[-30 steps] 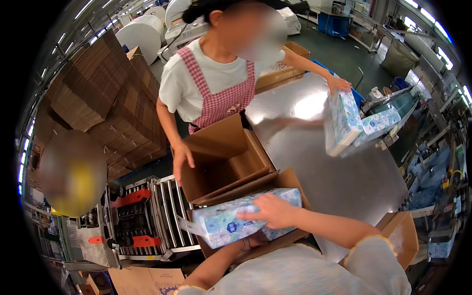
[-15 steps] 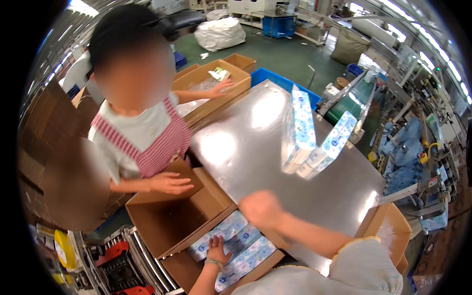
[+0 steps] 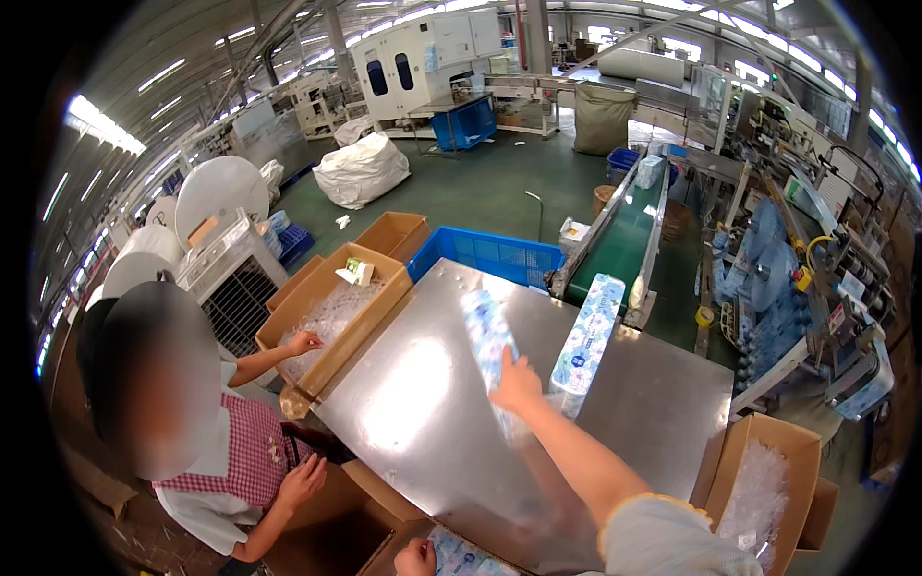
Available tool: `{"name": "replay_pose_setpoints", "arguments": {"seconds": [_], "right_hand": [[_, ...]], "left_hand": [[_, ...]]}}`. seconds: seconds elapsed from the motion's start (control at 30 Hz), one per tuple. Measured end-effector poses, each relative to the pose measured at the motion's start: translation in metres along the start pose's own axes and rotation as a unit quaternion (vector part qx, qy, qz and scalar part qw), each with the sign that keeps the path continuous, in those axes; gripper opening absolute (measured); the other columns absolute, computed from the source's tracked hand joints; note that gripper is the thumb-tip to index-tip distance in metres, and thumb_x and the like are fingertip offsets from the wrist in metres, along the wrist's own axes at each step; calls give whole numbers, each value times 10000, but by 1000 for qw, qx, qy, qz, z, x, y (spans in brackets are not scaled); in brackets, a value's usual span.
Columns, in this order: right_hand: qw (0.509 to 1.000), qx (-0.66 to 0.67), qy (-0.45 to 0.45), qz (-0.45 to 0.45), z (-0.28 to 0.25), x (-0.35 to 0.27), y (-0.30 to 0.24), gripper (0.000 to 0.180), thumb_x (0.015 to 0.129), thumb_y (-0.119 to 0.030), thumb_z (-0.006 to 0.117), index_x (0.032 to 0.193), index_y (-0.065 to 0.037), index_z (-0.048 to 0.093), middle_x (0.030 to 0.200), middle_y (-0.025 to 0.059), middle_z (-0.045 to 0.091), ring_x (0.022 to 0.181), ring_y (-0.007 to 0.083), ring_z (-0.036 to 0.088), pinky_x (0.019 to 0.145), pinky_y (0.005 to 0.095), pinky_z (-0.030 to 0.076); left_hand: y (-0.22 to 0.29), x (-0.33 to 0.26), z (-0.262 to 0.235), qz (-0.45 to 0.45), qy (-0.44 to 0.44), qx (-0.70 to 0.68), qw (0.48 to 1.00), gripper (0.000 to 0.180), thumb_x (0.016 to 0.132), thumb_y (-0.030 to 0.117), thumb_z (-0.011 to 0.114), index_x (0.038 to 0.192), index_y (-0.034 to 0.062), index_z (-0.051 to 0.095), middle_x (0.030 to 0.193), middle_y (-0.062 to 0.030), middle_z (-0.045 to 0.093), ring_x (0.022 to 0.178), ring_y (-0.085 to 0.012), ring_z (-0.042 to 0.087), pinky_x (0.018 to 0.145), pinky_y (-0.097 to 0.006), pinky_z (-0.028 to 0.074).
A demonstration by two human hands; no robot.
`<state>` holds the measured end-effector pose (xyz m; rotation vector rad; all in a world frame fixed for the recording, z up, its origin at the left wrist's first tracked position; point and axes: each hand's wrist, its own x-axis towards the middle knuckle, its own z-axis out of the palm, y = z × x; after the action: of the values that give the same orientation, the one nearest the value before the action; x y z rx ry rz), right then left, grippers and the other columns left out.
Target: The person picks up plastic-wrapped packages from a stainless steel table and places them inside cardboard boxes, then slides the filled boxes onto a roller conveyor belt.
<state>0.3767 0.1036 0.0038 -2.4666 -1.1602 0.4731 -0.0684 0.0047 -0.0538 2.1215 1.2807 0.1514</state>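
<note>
My right hand grips the near part of a long blue-and-white floral tissue pack over the metal table, and the pack is blurred by motion. Just to its right, a second tissue pack of the same pattern rests on the tabletop. Low in the picture, my left hand has its fingers curled in beside the packs inside an open carton. The lower edge cuts this hand off, and whatever it grasps is hidden.
A co-worker stands left, one hand over a carton of clear plastic, the other near an open carton. Beyond the table are a blue crate and a green conveyor. Another carton of plastic stands right.
My view has swung up and ahead. The right hand has reached forward from the near table edge and taken hold of the left tissue pack. My left hand has curled from lying flat.
</note>
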Motion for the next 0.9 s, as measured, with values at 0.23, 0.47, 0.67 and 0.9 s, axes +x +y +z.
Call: {"name": "replay_pose_setpoints", "arguments": {"seconds": [0.23,0.47,0.67,0.9], "right_hand": [[908,-104,-280,-295,-59,-114,46,874,778,-466,779,1485,-81,440,1280,258,548,1081,438,623,963,474,501],[994,-46,101,-2,-84,-16,93,627,838,-632,683,1262,-170,688,1623,217,280,1524,431,187,1062,733,320],[973,-16,152,-171,-40,-97,134,420,837,-514,742,986,-121,738,1533,222,439,1473,420,328,1054,530,456],[969,-142,110,-168,-51,-296,94,529,665,-359,846,1077,-75,673,1239,195,544,1260,389,486,1108,723,248]], "left_hand": [[144,49,-38,255,89,202,941,1003,663,360,880,1519,128,413,1490,-238,431,1402,-398,408,1148,-618,285],[181,102,-19,361,-113,276,883,777,678,252,810,1376,96,507,1190,-154,574,1145,-360,541,1004,-499,407],[184,-1,-126,373,81,233,895,755,673,281,790,1349,95,511,1192,-160,581,1126,-352,558,970,-460,420],[90,-152,-146,163,252,-181,937,584,751,348,760,1201,3,619,1080,-224,606,1032,-419,557,928,-489,428]]}}
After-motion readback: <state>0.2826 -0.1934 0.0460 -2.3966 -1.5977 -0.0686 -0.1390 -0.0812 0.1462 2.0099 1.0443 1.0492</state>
